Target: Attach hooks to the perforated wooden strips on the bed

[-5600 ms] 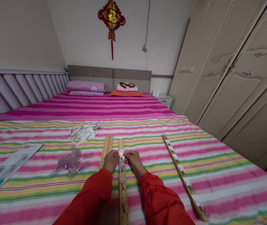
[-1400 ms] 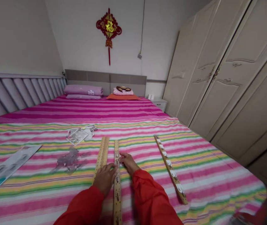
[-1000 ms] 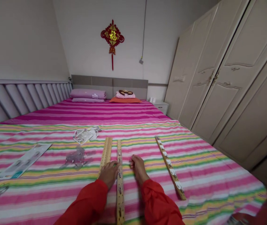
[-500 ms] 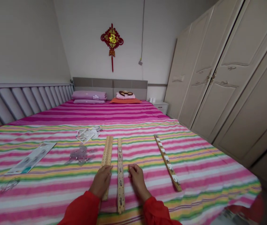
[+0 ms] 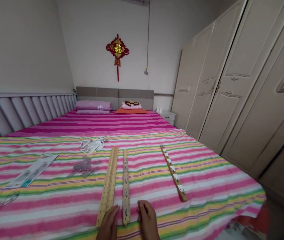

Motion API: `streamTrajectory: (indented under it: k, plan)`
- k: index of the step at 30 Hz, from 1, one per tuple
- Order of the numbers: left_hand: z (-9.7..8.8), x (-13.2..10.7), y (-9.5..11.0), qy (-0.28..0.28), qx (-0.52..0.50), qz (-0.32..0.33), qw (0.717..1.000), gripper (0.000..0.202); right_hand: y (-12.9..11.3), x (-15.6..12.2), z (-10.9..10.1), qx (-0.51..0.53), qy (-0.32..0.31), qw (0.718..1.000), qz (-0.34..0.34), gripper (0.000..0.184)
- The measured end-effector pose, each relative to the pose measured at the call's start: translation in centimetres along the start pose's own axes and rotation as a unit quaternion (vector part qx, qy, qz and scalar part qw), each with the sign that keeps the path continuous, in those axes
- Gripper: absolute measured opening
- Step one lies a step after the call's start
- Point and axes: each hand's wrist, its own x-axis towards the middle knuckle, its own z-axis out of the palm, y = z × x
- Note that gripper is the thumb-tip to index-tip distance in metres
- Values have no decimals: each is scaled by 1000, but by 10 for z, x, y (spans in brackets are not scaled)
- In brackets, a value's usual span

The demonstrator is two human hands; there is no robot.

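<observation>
A narrow wooden strip with metal hooks (image 5: 125, 186) lies lengthwise on the striped bedspread (image 5: 57, 200). My left hand (image 5: 110, 225) lies flat just left of its near end, fingers stretched out and touching the wider perforated wooden strip (image 5: 109, 185) beside it. My right hand (image 5: 148, 220) rests just right of the hooked strip's near end with its fingers curled in; nothing shows in it. Both hands sit at the bed's near edge.
Another wooden strip with white hooks (image 5: 173, 171) lies to the right. Clear plastic bags (image 5: 83, 166), a second bag bundle (image 5: 92, 145) and a printed card (image 5: 30, 170) lie to the left. Pillows (image 5: 93, 106) are at the headboard. A tall wardrobe (image 5: 234, 86) stands along the right.
Both hands have let go of the hook on the narrow strip and slid back along it to its near end. The view has pulled back from the bed.
</observation>
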Motion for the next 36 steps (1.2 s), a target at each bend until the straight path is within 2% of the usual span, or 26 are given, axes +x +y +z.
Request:
streamTrajectory:
  k: [4, 8, 10, 12, 14, 16, 18, 20, 24, 28, 31, 33, 36]
  plan:
    - [-2, -8, 4, -7, -14, -24, 1000, 36, -1, -5, 1, 3, -42, 999, 26, 42]
    - [-19, 5, 26, -12, -44, -61, 997, 37, -5, -5, 1, -7, -43, 999, 7, 36]
    - [-30, 23, 38, 4, -72, -101, 992, 40, -11, 1, 2, -13, -46, 999, -8, 32]
    - [-39, 48, 47, -20, -117, -137, 983, 44, -20, 12, 5, -19, -51, 998, -19, 30]
    - [-45, 77, 50, -49, -149, -161, 974, 47, -30, 29, 9, -29, -47, 998, -39, 27]
    - [-45, 106, 47, -47, -146, -161, 975, 46, -38, 50, 17, -41, -38, 996, -70, 22]
    - [-39, 133, 38, -45, -111, -137, 983, 42, -41, 72, 27, -49, -47, 994, -81, 19]
    - [-29, 154, 26, -68, -54, -102, 991, 35, -40, 92, 38, -56, -52, 993, -86, 17]
    - [-4, 182, 7, -116, 65, -42, 990, 29, -32, 124, 58, -87, -62, 987, -124, 16]
    - [12, 190, 3, -139, 135, -38, 980, 32, -24, 141, 69, -92, -67, 981, -158, 19]
    - [11, 187, 8, -152, 122, -28, 980, 32, -15, 146, 67, -76, -61, 985, -141, 21]
    - [1, 182, 8, -148, 83, -16, 985, 30, -7, 147, 63, -59, -37, 991, -115, 21]
    - [-28, 171, -5, -113, 23, -30, 993, 31, 3, 146, 57, -27, -3, 997, -68, 25]
